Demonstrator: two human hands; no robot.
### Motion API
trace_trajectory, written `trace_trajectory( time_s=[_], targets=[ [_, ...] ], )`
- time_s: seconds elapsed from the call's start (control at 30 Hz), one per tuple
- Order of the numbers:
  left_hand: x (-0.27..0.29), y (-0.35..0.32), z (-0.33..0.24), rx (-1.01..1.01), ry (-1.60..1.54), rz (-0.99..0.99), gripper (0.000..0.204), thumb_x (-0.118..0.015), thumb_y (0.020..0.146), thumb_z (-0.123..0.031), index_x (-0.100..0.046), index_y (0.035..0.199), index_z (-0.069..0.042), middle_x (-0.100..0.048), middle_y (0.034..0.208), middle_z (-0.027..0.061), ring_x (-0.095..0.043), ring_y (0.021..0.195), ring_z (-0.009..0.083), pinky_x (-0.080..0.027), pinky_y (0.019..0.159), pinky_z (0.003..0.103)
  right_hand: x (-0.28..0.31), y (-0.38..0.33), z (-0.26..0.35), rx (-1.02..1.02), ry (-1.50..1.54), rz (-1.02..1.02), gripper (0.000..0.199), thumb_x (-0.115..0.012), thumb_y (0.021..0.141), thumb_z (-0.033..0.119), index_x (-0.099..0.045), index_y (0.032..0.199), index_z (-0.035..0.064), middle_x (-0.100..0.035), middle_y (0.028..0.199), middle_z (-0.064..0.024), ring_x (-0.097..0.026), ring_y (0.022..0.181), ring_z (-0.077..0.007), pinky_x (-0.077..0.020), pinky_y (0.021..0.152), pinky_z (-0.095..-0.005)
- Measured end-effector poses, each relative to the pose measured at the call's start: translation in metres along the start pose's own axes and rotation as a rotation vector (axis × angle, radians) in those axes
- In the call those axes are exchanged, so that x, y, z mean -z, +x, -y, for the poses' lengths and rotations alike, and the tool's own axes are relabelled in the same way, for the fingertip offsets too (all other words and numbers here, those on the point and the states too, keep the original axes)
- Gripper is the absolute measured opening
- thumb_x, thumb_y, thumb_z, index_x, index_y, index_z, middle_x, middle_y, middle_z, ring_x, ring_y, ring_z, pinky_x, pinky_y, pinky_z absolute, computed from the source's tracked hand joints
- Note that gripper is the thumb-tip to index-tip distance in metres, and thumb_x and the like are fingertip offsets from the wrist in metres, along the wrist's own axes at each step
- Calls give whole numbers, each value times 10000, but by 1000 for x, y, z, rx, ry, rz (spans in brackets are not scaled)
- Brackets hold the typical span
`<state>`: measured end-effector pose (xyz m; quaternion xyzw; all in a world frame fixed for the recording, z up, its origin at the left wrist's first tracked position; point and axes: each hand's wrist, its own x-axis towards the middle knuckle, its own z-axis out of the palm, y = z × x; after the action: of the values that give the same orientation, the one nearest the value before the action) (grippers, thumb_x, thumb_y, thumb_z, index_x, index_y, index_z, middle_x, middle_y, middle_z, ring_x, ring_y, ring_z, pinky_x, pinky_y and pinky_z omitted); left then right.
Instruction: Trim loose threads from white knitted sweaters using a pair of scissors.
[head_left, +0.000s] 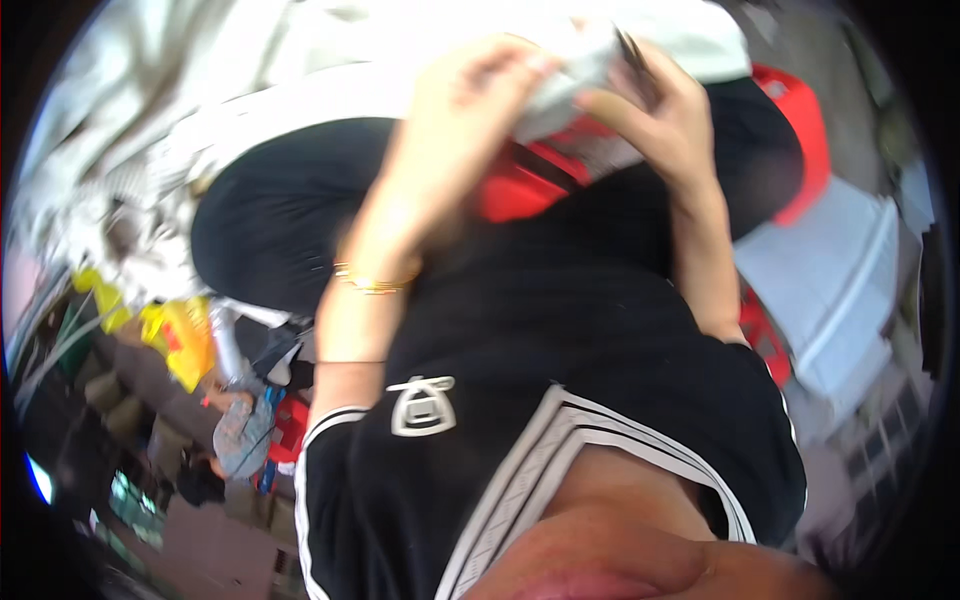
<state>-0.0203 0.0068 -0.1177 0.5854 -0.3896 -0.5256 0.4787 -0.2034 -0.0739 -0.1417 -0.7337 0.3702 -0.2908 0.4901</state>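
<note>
A piece of pale grey-white cloth (pixel 575 85) is stretched between my two hands above my lap. My left hand (pixel 480 75) pinches its left side, fingers closed, with a gold bracelet on the wrist. In my right hand (pixel 672 115) sits a dark, thin tool with narrow blades (pixel 634 58), pointing up; blur hides its exact kind. The right thumb reaches toward the cloth's edge. More white cloth (pixel 690 35) lies over my knees and beyond the hands.
Between my legs shows a red plastic seat or container (pixel 520 190). White fabric is heaped at the far left (pixel 130 130). Pale blue sheets or bags (pixel 830 270) lie on the right. Another person (pixel 245 435) in a patterned top works at lower left, beside yellow material (pixel 185 340).
</note>
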Motion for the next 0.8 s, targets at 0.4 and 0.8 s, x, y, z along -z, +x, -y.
trace_trajectory(
  time_s=[0.4, 0.8],
  targets=[
    [239, -45, -63, -519, 887, -1345, 463, -643, 877, -215, -504, 1251, 20, -496, 1210, 194, -537, 1051, 275, -432, 907, 363, 82, -11, -40, -17, 263, -282, 198, -671, 870, 46, -639, 1032, -64, -619, 918, -6, -534, 835, -56, -405, 748, -177],
    [307, -11, -114, 105, 1175, -1411, 599, -617, 729, -431, -555, 1183, -44, -603, 1177, 195, -558, 1124, 367, -421, 937, 456, 55, -10, -44, 33, 25, -219, 111, -689, 804, 33, -617, 806, -51, -462, 658, -6, -409, 595, -57, -310, 530, -246]
  ],
)
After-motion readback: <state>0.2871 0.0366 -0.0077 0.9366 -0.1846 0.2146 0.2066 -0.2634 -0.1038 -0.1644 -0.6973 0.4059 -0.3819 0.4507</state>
